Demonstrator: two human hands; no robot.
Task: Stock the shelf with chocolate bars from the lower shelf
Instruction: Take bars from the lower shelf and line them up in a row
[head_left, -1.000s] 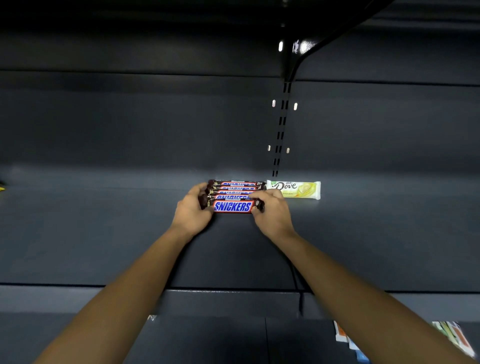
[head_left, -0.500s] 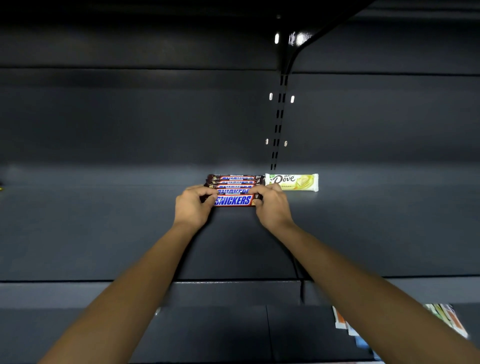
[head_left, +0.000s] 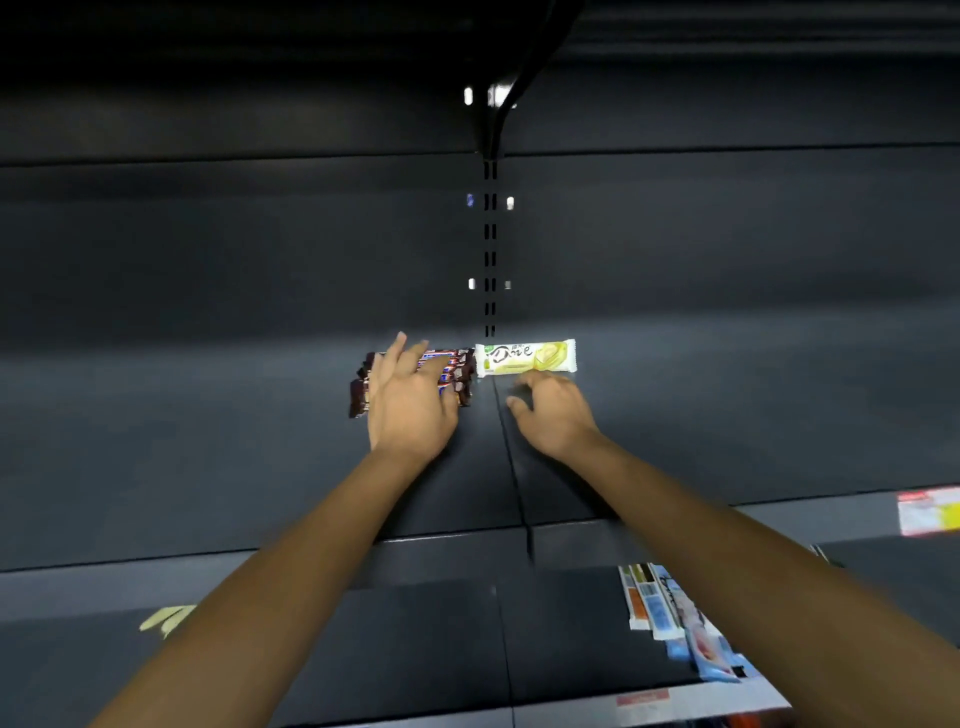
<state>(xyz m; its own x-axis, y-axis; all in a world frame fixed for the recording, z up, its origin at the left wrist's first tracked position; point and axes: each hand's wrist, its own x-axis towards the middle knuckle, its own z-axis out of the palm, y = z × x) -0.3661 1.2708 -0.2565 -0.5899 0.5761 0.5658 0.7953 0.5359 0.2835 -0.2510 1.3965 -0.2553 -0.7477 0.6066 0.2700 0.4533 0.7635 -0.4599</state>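
Head: left hand (head_left: 410, 413) over chocolate bars (head_left: 461, 371); right hand (head_left: 557, 418) near Dove bar (head_left: 525, 357).

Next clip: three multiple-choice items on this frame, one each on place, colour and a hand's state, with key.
1. The Dove bar lies where, relative to the Snickers bars?
A) right of them
B) left of them
C) on top

2. The Dove wrapper's colour?
A) red
B) pale yellow-white
C) blue

3. The right hand holds?
A) the Dove bar
B) a Snickers bar
C) nothing

Key: 1 A, it sits by their right ends; 2 B, pale wrapper with yellow-green; 3 C, loosely curled fingers near the Dove bar, gripping nothing.
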